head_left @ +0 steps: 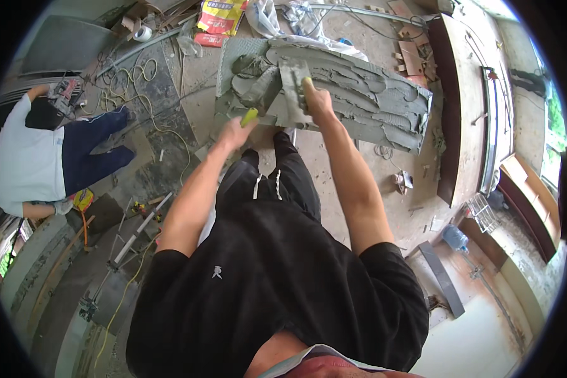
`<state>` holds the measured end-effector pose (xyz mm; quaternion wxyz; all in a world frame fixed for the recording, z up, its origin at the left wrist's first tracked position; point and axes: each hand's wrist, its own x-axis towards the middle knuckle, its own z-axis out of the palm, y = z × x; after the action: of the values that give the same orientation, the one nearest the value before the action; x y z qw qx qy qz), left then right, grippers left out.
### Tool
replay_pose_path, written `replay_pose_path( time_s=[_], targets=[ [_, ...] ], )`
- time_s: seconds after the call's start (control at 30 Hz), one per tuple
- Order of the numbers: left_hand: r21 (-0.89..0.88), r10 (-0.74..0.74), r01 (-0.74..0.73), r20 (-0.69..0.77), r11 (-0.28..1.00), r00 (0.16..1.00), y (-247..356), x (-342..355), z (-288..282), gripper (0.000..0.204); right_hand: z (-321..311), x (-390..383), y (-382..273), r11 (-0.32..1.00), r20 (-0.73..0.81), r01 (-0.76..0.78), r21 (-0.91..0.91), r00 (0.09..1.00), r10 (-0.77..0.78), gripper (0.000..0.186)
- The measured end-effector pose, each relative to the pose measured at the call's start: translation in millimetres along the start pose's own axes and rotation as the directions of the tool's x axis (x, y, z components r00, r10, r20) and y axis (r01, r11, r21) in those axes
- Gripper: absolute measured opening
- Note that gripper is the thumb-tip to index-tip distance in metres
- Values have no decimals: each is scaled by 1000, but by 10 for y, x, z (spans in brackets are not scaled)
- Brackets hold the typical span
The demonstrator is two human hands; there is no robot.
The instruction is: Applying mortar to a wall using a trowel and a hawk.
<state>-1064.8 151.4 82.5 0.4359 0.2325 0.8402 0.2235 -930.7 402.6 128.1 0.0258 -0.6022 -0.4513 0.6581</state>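
Closed around a yellow-green handle (249, 116), the left hand (235, 132) grips a tool whose blade runs up and to the right into a heap of grey mortar (252, 79); the blade is smeared over and hard to separate from the mortar, so it is probably a small trowel. Both lie at the left end of a large tile (390, 107), which rests across a low support just ahead of the person's black trousers.

To the right, the right hand (317, 104) is wrapped around the handle of a notched trowel (294, 88), its grey blade pressed flat on the tile's coated face just beside the heap. Combed ridges of mortar run across the tile toward its right end.

Far left, another person in a white shirt and dark blue trousers (28, 157) crouches over a power tool on the floor, well apart from the tile. A pale cable (132, 79) loops on the floor between that person and the tile. Behind the tile lie a yellow and red sack (220, 16) and a roll of tape (143, 33). At the right edge of the floor stands a long wooden board (466, 94), and lower right a blue water bottle (455, 238) lies near a grey plank.
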Motion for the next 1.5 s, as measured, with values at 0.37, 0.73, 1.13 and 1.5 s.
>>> replay_pose_path(
  time_s=[0.37, 0.73, 1.13, 1.5],
  targets=[
    [274, 267, -364, 332, 890, 904, 555, 130, -1087, 37, -1406, -410, -396, 297, 400, 525, -798, 829, -391, 47],
    [387, 310, -490, 441, 781, 842, 975, 288, -1111, 28, -1394, -630, -914, 88, 575, 646, -758, 725, -379, 36],
    [397, 344, -551, 482, 734, 805, 963, 347, -1063, 24, -1314, -564, -817, 240, 541, 600, -763, 796, -272, 32],
    [333, 387, -589, 506, 737, 771, 997, 505, -1009, 21, -1436, -544, -851, 303, 526, 577, -758, 816, -240, 35]
  ],
)
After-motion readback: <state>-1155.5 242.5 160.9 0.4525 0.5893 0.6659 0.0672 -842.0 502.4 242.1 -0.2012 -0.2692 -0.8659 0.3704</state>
